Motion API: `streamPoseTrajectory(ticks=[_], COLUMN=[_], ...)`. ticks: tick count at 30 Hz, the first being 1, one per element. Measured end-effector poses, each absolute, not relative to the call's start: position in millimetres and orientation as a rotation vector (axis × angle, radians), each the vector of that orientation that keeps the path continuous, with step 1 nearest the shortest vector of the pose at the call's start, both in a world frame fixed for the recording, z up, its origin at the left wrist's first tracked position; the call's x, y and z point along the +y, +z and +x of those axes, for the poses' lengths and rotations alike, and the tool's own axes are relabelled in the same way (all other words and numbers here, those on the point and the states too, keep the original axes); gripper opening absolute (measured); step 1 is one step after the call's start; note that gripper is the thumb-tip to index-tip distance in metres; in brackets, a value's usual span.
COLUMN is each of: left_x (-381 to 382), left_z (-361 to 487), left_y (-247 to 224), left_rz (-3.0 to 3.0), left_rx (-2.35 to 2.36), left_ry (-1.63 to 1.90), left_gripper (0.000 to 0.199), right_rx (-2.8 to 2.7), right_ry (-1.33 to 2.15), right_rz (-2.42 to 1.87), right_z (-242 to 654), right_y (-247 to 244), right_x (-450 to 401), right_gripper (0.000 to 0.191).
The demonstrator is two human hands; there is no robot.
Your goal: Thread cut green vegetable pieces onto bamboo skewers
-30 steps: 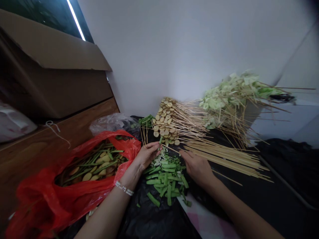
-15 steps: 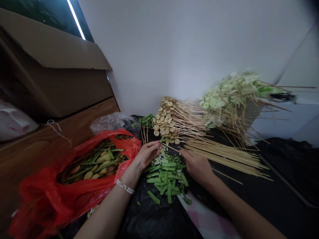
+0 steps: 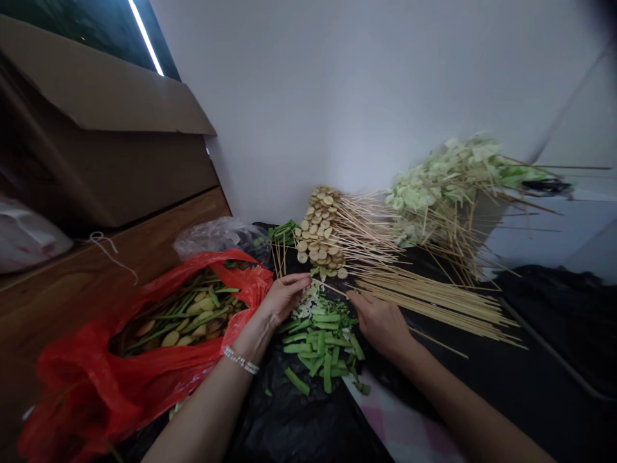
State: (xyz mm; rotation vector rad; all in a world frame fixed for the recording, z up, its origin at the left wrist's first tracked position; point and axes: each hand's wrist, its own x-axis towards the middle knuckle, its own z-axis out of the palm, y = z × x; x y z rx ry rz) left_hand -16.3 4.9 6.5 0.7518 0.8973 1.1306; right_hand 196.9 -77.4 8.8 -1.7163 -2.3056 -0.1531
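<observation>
Head view: my left hand (image 3: 284, 297) pinches a bamboo skewer (image 3: 332, 290) lying crosswise, running to my half-spread right hand (image 3: 380, 325).

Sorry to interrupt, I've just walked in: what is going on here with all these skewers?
A person's left hand and right hand reach over a pile of cut green vegetable strips on black plastic sheeting, with one bamboo skewer between them. Beyond lie skewered pale round slices and skewered pale green leaves. A red plastic bag holds more strips and slices.
</observation>
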Motion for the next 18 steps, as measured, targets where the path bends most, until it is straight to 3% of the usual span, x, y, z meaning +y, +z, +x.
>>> streamPoseTrajectory(ticks=[18], left_x=[-0.6], left_z=[-16.9], left_y=[10.6], left_rz=[0.667], left_rx=[0.856], left_ry=[1.003], left_gripper=[0.012], right_rx=[-2.287], right_ry=[-0.126], right_rz=[-1.643], right_z=[194.4], right_y=[1.1], right_x=[-79.3], right_gripper=[0.034])
